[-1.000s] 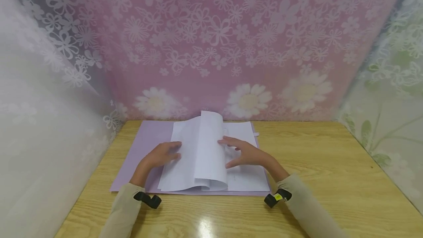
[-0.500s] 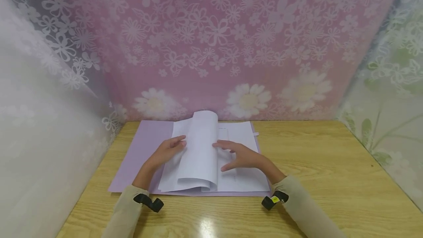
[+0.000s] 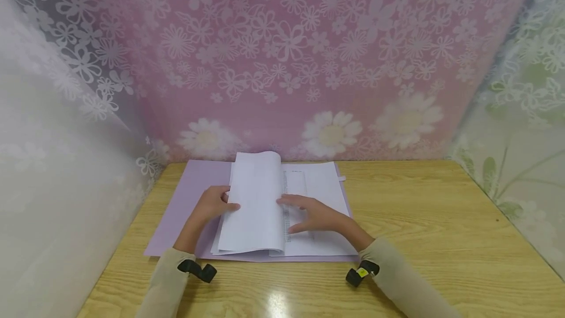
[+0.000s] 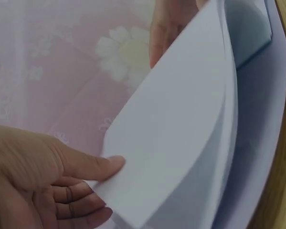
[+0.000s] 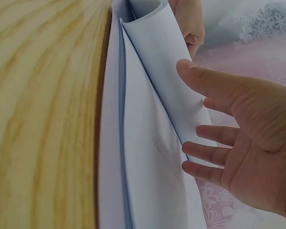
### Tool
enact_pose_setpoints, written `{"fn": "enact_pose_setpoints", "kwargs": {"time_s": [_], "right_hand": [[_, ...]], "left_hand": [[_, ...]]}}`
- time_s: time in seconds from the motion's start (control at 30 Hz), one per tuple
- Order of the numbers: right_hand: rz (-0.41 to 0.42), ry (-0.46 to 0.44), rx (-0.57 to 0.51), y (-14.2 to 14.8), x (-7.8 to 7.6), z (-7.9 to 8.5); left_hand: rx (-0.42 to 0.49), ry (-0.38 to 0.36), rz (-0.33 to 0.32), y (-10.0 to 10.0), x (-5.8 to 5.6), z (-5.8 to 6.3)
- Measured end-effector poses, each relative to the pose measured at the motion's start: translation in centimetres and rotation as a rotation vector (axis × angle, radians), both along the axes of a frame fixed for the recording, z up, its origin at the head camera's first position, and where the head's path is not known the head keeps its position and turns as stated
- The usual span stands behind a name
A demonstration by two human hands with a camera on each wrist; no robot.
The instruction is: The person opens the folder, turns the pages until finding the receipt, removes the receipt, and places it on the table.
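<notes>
A lilac folder [image 3: 191, 185] lies open on the table with a stack of white sheets in it. Several turned sheets [image 3: 255, 200] curve over to the left. Their free left edge is between my left hand's [image 3: 211, 206] thumb and fingers; in the left wrist view the thumb [image 4: 102, 167] presses the top side while the other fingers lie underneath. Fingers spread, my right hand [image 3: 315, 213] touches the bent fold of these sheets. In the right wrist view its fingers [image 5: 207, 152] are straight against the paper. Under it lies a page [image 3: 324, 180] with printed columns, partly hidden.
The wooden table [image 3: 419, 210] extends to the right and in front of the folder. A pink floral cloth [image 3: 273, 63] rises behind it, with pale floral cloths at both sides. A small white tab [image 3: 342, 178] sticks out at the folder's right edge.
The curled sheets have swung left and flattened, uncovering more of the printed page. My left hand has taken hold of their edge; my right hand has followed the fold leftward.
</notes>
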State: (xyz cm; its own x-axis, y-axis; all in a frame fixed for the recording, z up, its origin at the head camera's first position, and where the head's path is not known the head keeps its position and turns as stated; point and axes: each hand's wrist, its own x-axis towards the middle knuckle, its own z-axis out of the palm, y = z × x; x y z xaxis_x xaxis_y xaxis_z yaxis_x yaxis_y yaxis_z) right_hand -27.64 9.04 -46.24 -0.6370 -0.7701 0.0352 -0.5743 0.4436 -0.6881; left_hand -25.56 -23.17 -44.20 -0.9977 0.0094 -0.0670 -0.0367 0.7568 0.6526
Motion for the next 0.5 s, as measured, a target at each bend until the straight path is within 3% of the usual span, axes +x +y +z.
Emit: {"fn": "enact_pose_setpoints", "kwargs": {"time_s": [0.17,0.5], "right_hand": [[0.014,0.042,0.033,-0.6,0.1,-0.2],[0.034,0.08,0.114,-1.1,0.2,0.5]], "left_hand": [[-0.161,-0.018,-0.021,0.1,0.3,0.0],[-0.346,-0.016,-0.085,0.0,0.1,-1.1]]}}
